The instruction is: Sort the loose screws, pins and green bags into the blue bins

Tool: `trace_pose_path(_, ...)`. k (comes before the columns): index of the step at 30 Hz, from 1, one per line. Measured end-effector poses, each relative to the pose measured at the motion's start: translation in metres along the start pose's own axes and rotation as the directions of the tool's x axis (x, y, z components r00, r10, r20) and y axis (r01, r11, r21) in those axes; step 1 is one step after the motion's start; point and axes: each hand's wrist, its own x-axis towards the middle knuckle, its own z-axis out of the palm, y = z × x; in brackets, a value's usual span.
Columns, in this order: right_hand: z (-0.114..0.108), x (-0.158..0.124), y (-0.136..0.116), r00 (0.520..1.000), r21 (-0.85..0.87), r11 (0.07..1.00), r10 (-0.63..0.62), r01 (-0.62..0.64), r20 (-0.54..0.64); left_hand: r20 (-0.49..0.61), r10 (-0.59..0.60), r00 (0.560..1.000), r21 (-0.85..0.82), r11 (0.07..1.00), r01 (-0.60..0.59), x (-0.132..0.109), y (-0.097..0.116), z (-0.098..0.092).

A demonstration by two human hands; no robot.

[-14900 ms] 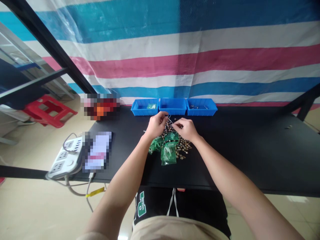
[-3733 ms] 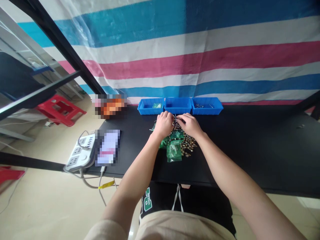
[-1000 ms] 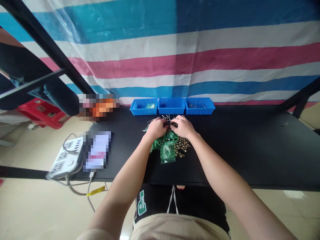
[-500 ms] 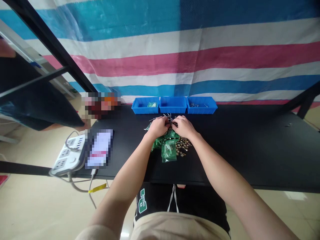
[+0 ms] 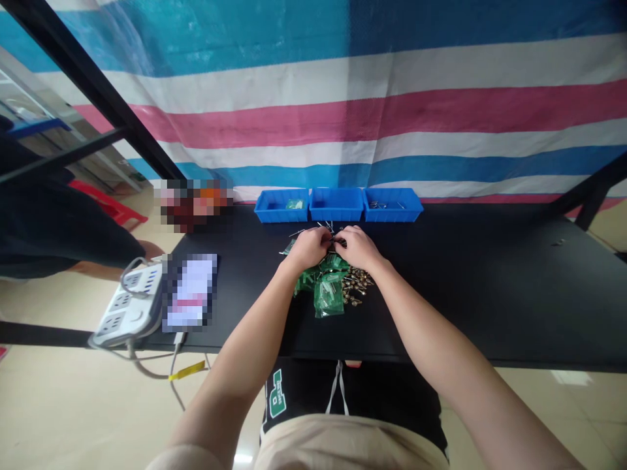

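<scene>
My left hand (image 5: pixel 312 248) and my right hand (image 5: pixel 358 248) meet fingertip to fingertip over a pile of small hardware. Both have their fingers curled in a pinch; whatever lies between the tips is too small and covered to make out. Thin silvery pins or screws (image 5: pixel 324 225) stick out just beyond the fingers. Below the hands lie green plastic bags (image 5: pixel 329 295) with pale pieces inside. Brass-coloured metal fasteners (image 5: pixel 356 284) are heaped beside them, under my right wrist.
Three blue bins stand along the back: the left bin (image 5: pixel 281 214) holds a green packet, the right bin (image 5: pixel 393 214) a few metal pieces. At left are a power strip (image 5: pixel 128 307) and a blurred-out phone-like slab (image 5: pixel 192 290). A person (image 5: pixel 63 222) stands beyond the black frame.
My hands stay pinched together over the pile, with only slight finger movement. The view has shifted a little. The person at left has moved.
</scene>
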Motion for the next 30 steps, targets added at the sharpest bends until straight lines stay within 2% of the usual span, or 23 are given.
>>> trace_pose_path(5,0.0003,0.0001,0.0002,1.000,0.009,1.000,-0.003,0.003,-0.027,-0.056,0.001,0.998,-0.027,1.000,-0.003,-0.0012,0.0020,-0.0012)
trace_pose_path(9,-0.0013,-0.0002,-0.0011,0.991,0.049,0.998,-0.036,0.042,-0.128,-0.100,-0.020,0.995,-0.073,0.997,0.012,-0.0019,0.0033,-0.0014)
trace_pose_path(14,-0.0029,-0.0007,-0.0026,0.975,0.086,0.984,-0.141,0.157,-0.172,-0.152,0.032,0.988,-0.127,0.991,-0.051,-0.0024,0.0034,-0.0006)
trace_pose_path(22,-0.0014,0.0009,0.0021,0.951,0.117,0.970,-0.176,0.211,-0.255,-0.278,0.043,0.960,-0.159,0.983,-0.090,-0.0027,0.0038,-0.0026)
trace_pose_path(26,-0.0014,0.0013,0.0028,0.942,0.131,0.965,-0.184,0.228,-0.282,-0.276,0.062,0.959,-0.191,0.974,-0.118,-0.0026,0.0039,-0.0034)
trace_pose_path(30,-0.0059,0.0006,-0.0003,0.953,0.138,0.975,-0.133,0.175,-0.271,-0.236,0.071,0.969,-0.200,0.972,-0.120,-0.0033,0.0058,-0.0043)
